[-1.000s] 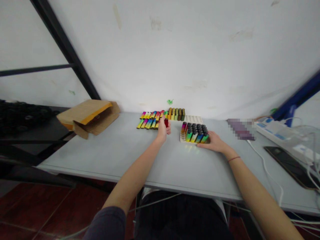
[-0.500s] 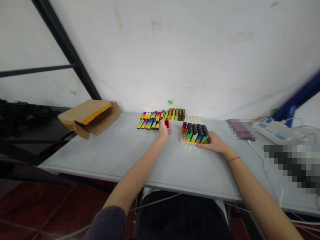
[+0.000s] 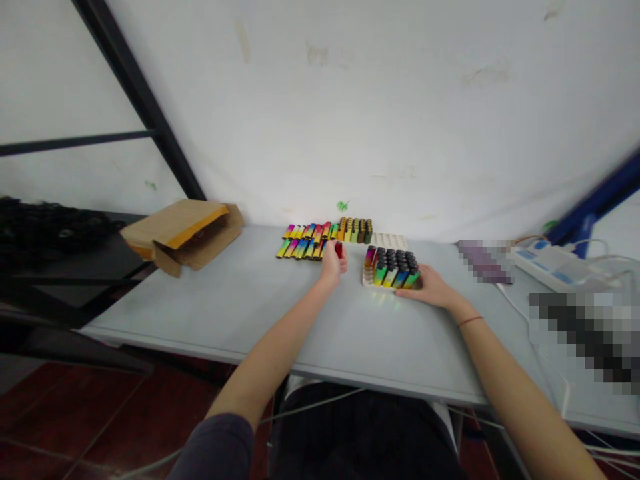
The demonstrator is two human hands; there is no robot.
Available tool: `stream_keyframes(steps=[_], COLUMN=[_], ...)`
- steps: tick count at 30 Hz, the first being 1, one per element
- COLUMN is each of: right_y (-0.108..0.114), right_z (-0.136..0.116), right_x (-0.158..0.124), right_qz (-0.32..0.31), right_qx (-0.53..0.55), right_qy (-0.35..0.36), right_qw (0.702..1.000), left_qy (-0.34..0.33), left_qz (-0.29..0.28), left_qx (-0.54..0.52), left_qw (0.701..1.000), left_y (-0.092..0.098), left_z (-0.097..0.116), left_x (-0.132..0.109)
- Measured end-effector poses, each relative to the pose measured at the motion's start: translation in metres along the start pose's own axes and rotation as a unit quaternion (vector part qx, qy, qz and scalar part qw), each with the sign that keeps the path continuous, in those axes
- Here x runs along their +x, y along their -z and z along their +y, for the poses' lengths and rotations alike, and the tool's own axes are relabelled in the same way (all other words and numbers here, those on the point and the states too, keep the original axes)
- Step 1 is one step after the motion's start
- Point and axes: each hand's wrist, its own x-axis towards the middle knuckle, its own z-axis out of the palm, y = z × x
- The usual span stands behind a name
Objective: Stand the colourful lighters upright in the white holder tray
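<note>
Left hand (image 3: 333, 267) holding red lighter (image 3: 339, 250), fingers clamping it, beside lying coloured sleeves (image 3: 293, 249) on tabletop (image 3: 220, 307). Right hand (image 3: 431, 287) touching right end of white tray (image 3: 367, 281), thumb lying apart from fingers, probably for steadying; black-topped lighters (image 3: 395, 267) standing upright inside.

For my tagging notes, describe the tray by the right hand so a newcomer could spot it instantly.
Start at the grey table below the white wall and find the right hand. It rests against the white tray. Unlike the pale tray behind it, nearer the wall, this one holds upright, black-topped multicoloured pieces.
</note>
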Motion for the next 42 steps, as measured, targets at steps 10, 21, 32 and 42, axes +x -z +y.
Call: stream_keyframes(steps=[10,21,32,42], right_y=[0.003,0.004,0.005,0.002], right_z=[-0.007,-0.008,-0.009,-0.006], right_x=[-0.001,-0.001,0.000,-0.001], right_qz=[-0.004,-0.007,-0.014,-0.003], right_qx=[0.003,0.021,0.012,0.005], right_qy=[-0.001,0.000,-0.007,-0.007], right_qw=[1.000,1.000,1.000,1.000], left_qy=[-0.165,-0.334,-0.350,-0.399], left_qz=[-0.041,-0.140,-0.151,0.008], left_qx=[0.165,0.354,0.395,0.535], left_qw=[0.971,0.862,0.836,0.745], left_y=[0.002,0.013,0.017,0.019], left_z=[-0.026,-0.034,-0.036,-0.001], left_x=[0.009,0.013,0.016,0.017])
